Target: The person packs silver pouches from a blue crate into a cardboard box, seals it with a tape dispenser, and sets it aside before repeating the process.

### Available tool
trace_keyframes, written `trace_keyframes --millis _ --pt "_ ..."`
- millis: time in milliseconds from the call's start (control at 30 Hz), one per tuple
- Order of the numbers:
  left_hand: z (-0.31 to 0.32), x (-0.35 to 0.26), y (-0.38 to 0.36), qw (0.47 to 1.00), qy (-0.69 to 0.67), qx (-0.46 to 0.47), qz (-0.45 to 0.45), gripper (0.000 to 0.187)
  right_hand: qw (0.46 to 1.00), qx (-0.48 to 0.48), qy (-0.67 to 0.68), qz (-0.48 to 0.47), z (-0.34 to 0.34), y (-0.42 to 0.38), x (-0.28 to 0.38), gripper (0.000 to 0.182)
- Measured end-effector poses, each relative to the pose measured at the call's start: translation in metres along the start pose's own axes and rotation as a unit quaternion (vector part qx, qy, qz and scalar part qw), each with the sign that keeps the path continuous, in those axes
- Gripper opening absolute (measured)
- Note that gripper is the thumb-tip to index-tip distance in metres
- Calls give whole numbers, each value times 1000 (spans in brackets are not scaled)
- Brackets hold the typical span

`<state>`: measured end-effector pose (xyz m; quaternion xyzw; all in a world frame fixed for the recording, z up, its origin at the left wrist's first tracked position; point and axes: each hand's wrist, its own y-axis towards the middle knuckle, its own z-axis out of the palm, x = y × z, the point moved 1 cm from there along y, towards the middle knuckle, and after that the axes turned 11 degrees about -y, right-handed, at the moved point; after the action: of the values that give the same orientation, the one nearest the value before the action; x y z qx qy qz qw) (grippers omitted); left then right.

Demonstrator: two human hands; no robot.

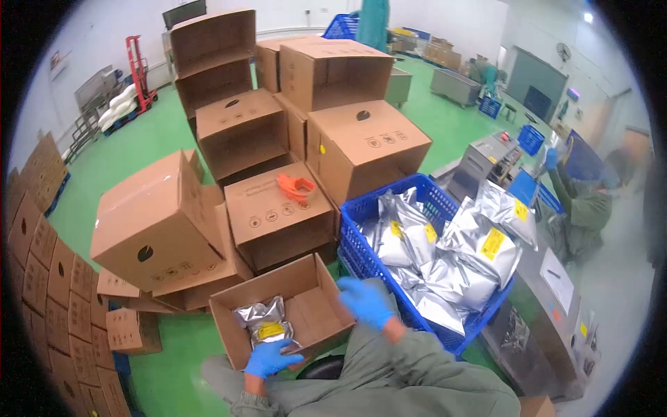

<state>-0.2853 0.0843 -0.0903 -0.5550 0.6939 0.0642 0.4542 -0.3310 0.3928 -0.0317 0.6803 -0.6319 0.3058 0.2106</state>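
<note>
Lying crinkled in the open cardboard box (316, 313), your silver foil pouch (264, 321) (yellow label) sits under your left hand (269, 359), grip spread; your right hand (366, 301) hovers blurred, its grip unclear, beside the blue crate (361, 260).

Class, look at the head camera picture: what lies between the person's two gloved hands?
In the head view, the near right corner of the open cardboard box lies between the left hand and the right hand. A silver pouch lies inside, just above the left hand.

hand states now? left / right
Left hand: open, fingers resting on the open carton's front edge, holding nothing.
Right hand: blurred, between carton and blue crate; cannot tell.
</note>
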Motion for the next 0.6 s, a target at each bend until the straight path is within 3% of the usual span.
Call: trace_keyframes --millis 33,67,100,167,200,233,267,300,400,467,533,567,600 --pt "3 -7 -2 999 27 29 20 71 970 -224 81 -43 -15 -3 -37 39" --pt "18 4 7 990 108 7 92 56 942 -333 -43 13 -47 -13 -67 39" --pt "24 4 11 990 107 13 94 56 893 -436 -94 57 -75 -19 -106 46" --pt "30 4 18 984 165 1 69 39 827 -535 -157 80 -155 -45 -171 60" --pt "29 3 14 978 181 -28 103 29 735 -586 -284 188 -178 -60 -196 66" --pt "32 8 12 976 185 -3 114 29 732 -545 -266 311 -209 -83 -201 75" --pt "34 14 10 981 158 -32 104 29 631 -566 -363 387 -224 -96 -240 80" --pt "37 16 11 985 130 -64 94 29 651 -507 -244 509 -247 -112 -222 85" --pt "39 3 3 982 159 -46 87 29 690 -488 -143 515 -276 -153 -302 84" --pt "35 -7 2 982 169 -52 64 30 764 -393 -32 510 -286 -159 -321 80" --pt "24 -17 -4 983 168 -11 71 31 747 -545 39 380 -281 -163 -355 72" --pt "20 -18 -5 985 158 -38 49 31 826 -446 70 337 -293 -165 -368 61" --pt "18 -18 -3 991 121 -16 50 34 842 -439 67 306 -288 -158 -331 49"
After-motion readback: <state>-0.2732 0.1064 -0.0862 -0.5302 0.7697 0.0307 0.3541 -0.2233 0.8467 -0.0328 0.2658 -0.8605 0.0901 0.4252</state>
